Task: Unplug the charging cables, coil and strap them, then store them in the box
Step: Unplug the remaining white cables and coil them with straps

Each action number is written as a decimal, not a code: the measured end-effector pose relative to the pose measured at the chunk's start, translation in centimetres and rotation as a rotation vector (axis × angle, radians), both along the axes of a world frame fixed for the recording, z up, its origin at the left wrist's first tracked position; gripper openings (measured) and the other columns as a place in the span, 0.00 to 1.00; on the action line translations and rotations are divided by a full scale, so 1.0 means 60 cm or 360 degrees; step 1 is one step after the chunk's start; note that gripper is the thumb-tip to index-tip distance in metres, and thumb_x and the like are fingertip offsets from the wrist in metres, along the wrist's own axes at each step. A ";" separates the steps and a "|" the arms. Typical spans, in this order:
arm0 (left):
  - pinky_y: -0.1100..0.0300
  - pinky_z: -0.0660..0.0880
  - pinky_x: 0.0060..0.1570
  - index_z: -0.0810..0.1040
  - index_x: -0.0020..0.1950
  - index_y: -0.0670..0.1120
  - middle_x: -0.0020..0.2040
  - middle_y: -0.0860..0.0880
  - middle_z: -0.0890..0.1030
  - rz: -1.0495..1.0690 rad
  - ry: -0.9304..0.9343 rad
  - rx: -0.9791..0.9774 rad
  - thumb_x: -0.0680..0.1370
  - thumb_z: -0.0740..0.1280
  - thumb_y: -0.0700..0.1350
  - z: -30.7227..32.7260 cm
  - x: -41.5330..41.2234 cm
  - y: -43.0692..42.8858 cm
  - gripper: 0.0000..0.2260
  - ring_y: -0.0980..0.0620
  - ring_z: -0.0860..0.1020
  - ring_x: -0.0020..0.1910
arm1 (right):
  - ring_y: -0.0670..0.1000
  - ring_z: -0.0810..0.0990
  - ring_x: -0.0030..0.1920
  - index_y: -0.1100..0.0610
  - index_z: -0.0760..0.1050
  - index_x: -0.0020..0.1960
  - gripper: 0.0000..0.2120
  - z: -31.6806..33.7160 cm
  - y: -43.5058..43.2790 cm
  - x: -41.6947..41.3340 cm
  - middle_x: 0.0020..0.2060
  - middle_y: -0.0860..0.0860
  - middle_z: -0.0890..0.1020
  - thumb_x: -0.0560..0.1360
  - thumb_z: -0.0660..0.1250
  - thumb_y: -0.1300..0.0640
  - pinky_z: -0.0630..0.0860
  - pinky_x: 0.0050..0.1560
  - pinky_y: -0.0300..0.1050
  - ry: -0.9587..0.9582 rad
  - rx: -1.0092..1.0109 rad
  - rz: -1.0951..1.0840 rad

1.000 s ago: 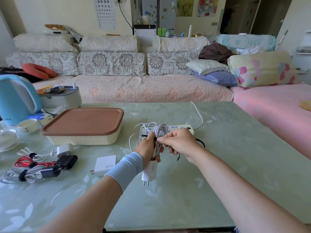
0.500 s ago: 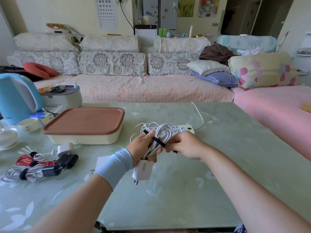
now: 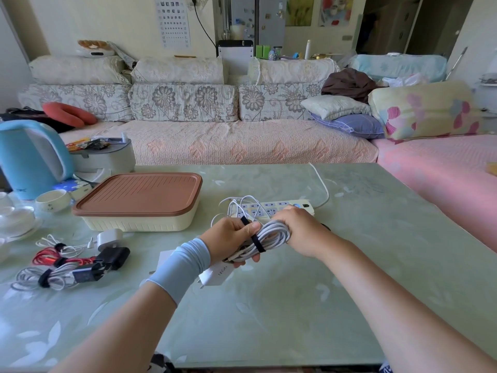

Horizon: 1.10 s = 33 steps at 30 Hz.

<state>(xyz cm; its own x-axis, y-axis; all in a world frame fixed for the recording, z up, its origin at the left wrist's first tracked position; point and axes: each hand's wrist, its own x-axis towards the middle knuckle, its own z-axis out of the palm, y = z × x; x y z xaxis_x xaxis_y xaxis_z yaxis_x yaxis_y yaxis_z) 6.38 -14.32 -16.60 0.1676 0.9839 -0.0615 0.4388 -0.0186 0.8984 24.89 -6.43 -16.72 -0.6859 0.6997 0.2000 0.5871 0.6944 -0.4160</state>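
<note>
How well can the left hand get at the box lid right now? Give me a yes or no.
Probably yes: the box lid sits left of the left hand, with only bare table between. But that hand grips the coiled cable together with the right hand, so it must let go first.

1. I am at home, in a living room: a long floral sofa with pillows faces me.
2. A kettle and teacup share my table.
3. A fridge stands behind.
</note>
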 end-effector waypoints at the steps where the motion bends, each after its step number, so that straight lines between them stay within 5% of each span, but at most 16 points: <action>1: 0.61 0.72 0.25 0.81 0.35 0.44 0.32 0.46 0.83 -0.0011 0.0028 0.0026 0.83 0.57 0.53 0.001 0.000 0.000 0.24 0.49 0.72 0.21 | 0.51 0.70 0.45 0.57 0.82 0.43 0.07 -0.003 0.004 0.001 0.39 0.51 0.75 0.73 0.66 0.66 0.65 0.44 0.44 -0.0002 0.0090 0.0038; 5: 0.61 0.70 0.23 0.81 0.40 0.41 0.35 0.44 0.84 0.0008 0.0120 0.0108 0.83 0.60 0.51 0.003 0.001 -0.002 0.19 0.49 0.70 0.21 | 0.50 0.75 0.45 0.43 0.83 0.50 0.13 0.009 0.007 0.007 0.41 0.46 0.78 0.71 0.67 0.59 0.72 0.45 0.46 -0.0051 0.0231 -0.0025; 8: 0.62 0.70 0.21 0.80 0.42 0.39 0.36 0.43 0.84 0.0045 0.0164 0.0155 0.82 0.62 0.48 0.008 0.005 -0.005 0.16 0.49 0.70 0.21 | 0.50 0.80 0.43 0.43 0.83 0.49 0.15 0.016 0.004 0.009 0.41 0.46 0.84 0.71 0.66 0.59 0.77 0.43 0.45 -0.0139 0.0142 -0.0071; 15: 0.58 0.73 0.26 0.78 0.29 0.60 0.23 0.57 0.76 0.0179 0.0339 0.0219 0.80 0.65 0.49 0.007 0.010 -0.006 0.19 0.48 0.73 0.22 | 0.48 0.85 0.50 0.52 0.86 0.50 0.15 0.020 -0.001 0.003 0.45 0.49 0.87 0.76 0.64 0.67 0.78 0.60 0.46 0.0595 -0.0744 -0.0105; 20: 0.53 0.77 0.27 0.75 0.34 0.51 0.23 0.55 0.73 0.0273 0.0393 0.0108 0.81 0.63 0.52 0.006 0.017 -0.002 0.16 0.48 0.76 0.23 | 0.43 0.84 0.52 0.49 0.84 0.56 0.13 0.014 -0.026 -0.011 0.46 0.44 0.87 0.71 0.73 0.54 0.77 0.59 0.40 0.0565 -0.0902 -0.0181; 24: 0.51 0.78 0.28 0.80 0.42 0.45 0.30 0.51 0.77 0.0398 0.0323 0.0067 0.81 0.62 0.53 -0.002 0.014 0.003 0.15 0.43 0.79 0.26 | 0.41 0.83 0.45 0.46 0.83 0.54 0.13 0.007 -0.041 -0.025 0.43 0.44 0.86 0.71 0.75 0.59 0.76 0.53 0.35 0.0664 -0.0879 -0.0290; 29: 0.56 0.76 0.23 0.79 0.36 0.47 0.32 0.47 0.79 0.0559 0.0235 0.0189 0.79 0.65 0.52 -0.008 0.026 0.006 0.15 0.44 0.81 0.25 | 0.42 0.82 0.40 0.51 0.84 0.52 0.14 0.005 -0.041 -0.035 0.39 0.47 0.85 0.71 0.73 0.67 0.74 0.43 0.30 0.0907 -0.1054 -0.0417; 33: 0.54 0.79 0.24 0.80 0.39 0.45 0.35 0.42 0.81 0.0646 0.0193 0.0345 0.79 0.66 0.50 -0.003 0.036 0.010 0.13 0.47 0.81 0.26 | 0.42 0.83 0.42 0.51 0.83 0.56 0.14 0.006 -0.039 -0.033 0.42 0.48 0.86 0.72 0.73 0.63 0.74 0.47 0.33 0.1015 -0.1026 -0.0467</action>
<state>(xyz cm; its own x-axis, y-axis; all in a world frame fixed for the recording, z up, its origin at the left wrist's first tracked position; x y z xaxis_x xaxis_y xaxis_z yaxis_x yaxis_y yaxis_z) 8.53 -13.72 -16.80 -0.2289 0.9607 0.1570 0.5511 -0.0050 0.8345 22.92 -8.78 -16.34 -0.3606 0.9327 -0.0088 0.2316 0.0804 -0.9695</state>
